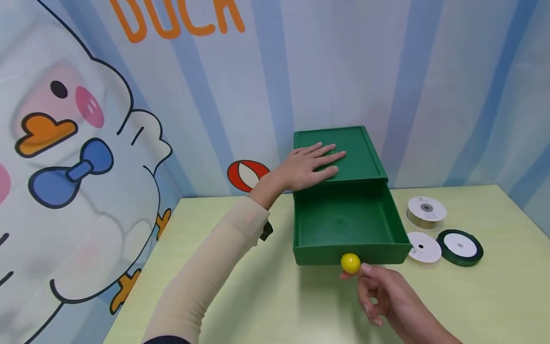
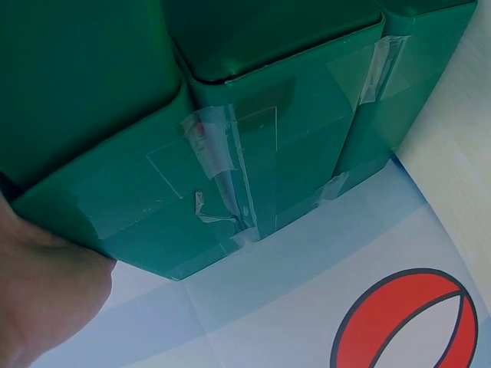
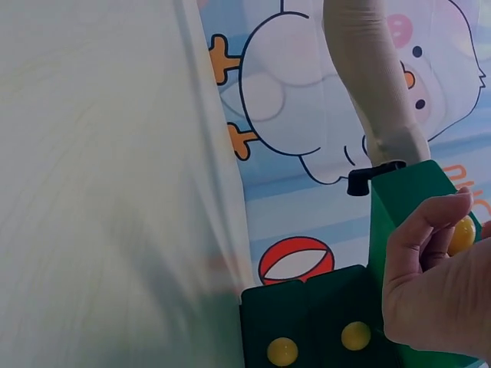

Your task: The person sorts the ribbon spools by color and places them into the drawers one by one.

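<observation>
A green drawer cabinet point(image 1: 338, 148) stands on the table against the backdrop. My left hand point(image 1: 307, 168) lies on its top with fingers spread and straight. The top drawer point(image 1: 343, 227) is pulled out toward me, its bare green floor showing. At its front, my right hand point(image 1: 388, 291) pinches the round yellow knob point(image 1: 351, 263) between thumb and index finger, the other fingers loosely curled. The right wrist view shows two lower drawers closed, each with a yellow knob point(image 3: 282, 352). Clear tape point(image 2: 211, 142) joins the green units along the side in the left wrist view.
Right of the cabinet lie a gold-edged ribbon spool point(image 1: 426, 212), a white spool point(image 1: 424, 248) and a dark green ribbon roll point(image 1: 460, 247). The pale table point(image 1: 253, 306) meets a blue-striped backdrop point(image 1: 343, 71) printed with a cartoon duck.
</observation>
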